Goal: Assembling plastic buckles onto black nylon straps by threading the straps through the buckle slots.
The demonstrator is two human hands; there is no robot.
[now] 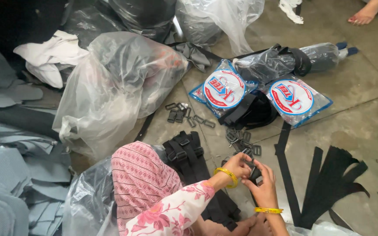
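Both hands meet near the floor, the left hand and right hand each pinching a black strap with its buckle. Best to keep the strap flat, untwisted; spare buckles lie just beyond.

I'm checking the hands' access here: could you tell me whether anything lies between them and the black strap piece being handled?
Nothing visible does: the left hand and right hand already hold the black strap piece between them.
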